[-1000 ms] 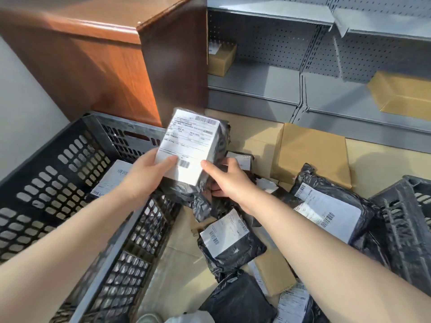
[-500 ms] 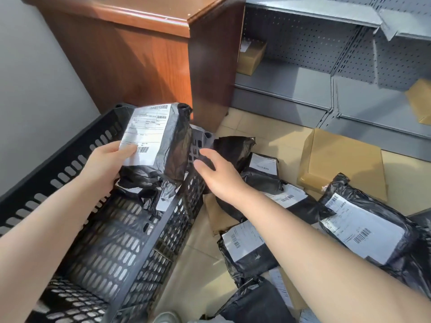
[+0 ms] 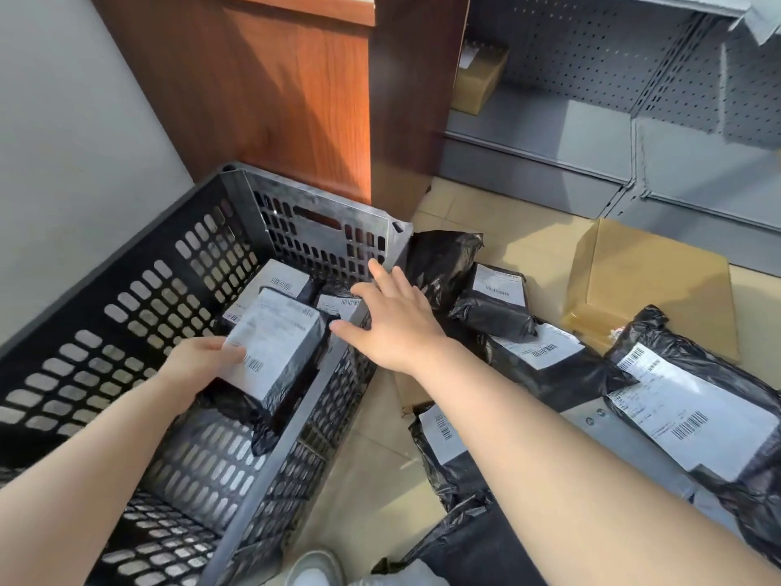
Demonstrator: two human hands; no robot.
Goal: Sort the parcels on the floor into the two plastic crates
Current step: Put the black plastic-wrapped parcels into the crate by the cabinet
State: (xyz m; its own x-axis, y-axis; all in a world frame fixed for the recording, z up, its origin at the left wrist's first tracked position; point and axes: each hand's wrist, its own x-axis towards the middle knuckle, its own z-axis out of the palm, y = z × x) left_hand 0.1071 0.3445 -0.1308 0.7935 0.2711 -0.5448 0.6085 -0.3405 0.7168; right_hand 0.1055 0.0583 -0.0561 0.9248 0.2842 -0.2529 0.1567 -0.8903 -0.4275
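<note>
Two hands: both reach out from the bottom edge, over a black slatted crate (image 3: 126, 315) and a heap of parcels.
Left hand (image 3: 194, 370): inside the crate, fingers wrapped around the near end of a boxy parcel (image 3: 274, 353) in black plastic with a white label facing up.
Held parcel: low in the crate, above the slatted bottom, its loose black wrap trailing toward the near wall.
Right hand (image 3: 393, 319): fingers spread wide and straight, holding nothing, hovering over the crate's right rim.
Crate contents: two more labelled parcels (image 3: 274, 285) lie just beyond the held one.
Floor pile (image 3: 520, 365): black bagged parcels with white labels lie right of the crate on the tiles.
Cardboard box (image 3: 651, 289): flat and brown, beyond the pile.
Farther back: a wooden cabinet (image 3: 296, 90) stands behind the crate, with grey metal shelving (image 3: 591, 99) to its right.
</note>
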